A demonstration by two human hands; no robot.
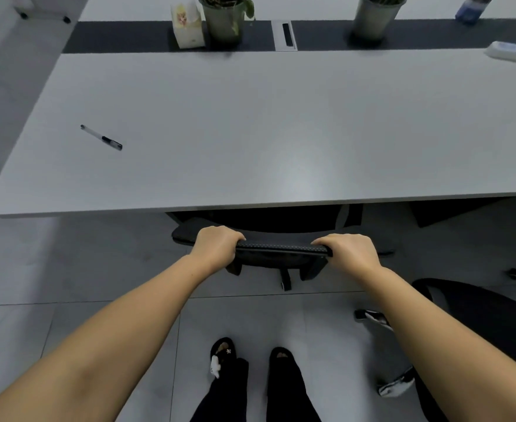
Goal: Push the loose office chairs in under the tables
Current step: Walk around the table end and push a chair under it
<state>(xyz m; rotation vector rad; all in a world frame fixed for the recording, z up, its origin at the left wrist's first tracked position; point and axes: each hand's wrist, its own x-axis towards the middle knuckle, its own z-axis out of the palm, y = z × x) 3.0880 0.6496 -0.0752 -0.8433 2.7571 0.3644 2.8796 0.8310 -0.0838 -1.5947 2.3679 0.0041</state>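
Note:
A black office chair stands straight ahead of me, its seat hidden under the front edge of the grey table. Only the top of its mesh backrest and part of an armrest show. My left hand grips the left end of the backrest's top edge. My right hand grips the right end. A second black chair stands loose on the tiled floor at my right, away from the table, with its chrome legs showing.
A pen lies on the table at the left. Two potted plants, a small carton, a cable hatch and a white power strip sit along the far side. My feet stand behind the chair.

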